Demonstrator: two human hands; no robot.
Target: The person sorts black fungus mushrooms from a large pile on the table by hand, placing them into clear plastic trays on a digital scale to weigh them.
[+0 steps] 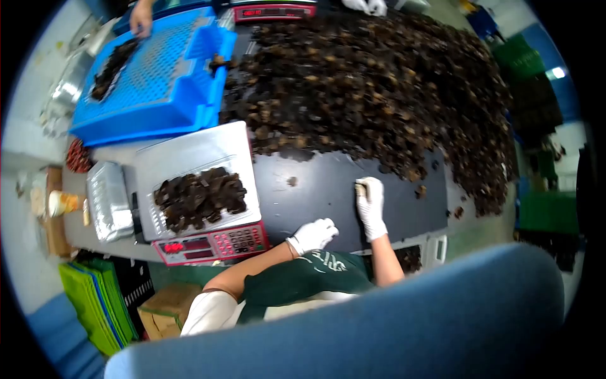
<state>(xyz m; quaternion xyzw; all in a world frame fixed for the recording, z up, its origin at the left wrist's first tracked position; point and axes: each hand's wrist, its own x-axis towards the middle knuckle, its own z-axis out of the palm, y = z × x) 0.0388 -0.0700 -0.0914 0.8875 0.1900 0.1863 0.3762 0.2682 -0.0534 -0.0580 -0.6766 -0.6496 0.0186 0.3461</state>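
My left hand (pixel 314 236), in a white glove, is near the table's front edge, right of the red and silver scale (pixel 243 151). Its fingers are bent, and whether they hold anything does not show. Farther right, my right hand (pixel 370 201), also gloved, is closed at the black tabletop (pixel 303 189), with a small pale-brown piece at its fingertips. On the scale lies a clear tray filled with dark brown pieces (pixel 201 197). A large heap of similar pieces (pixel 379 82) spreads beyond both hands.
A blue crate (pixel 145 82) stands at the back left, with another person's hand (pixel 141 19) over it. Gloved hands (pixel 366 6) of a person show at the top. A second scale (pixel 275 12) is at the back. Clear trays (pixel 109 199) are stacked left of the near scale.
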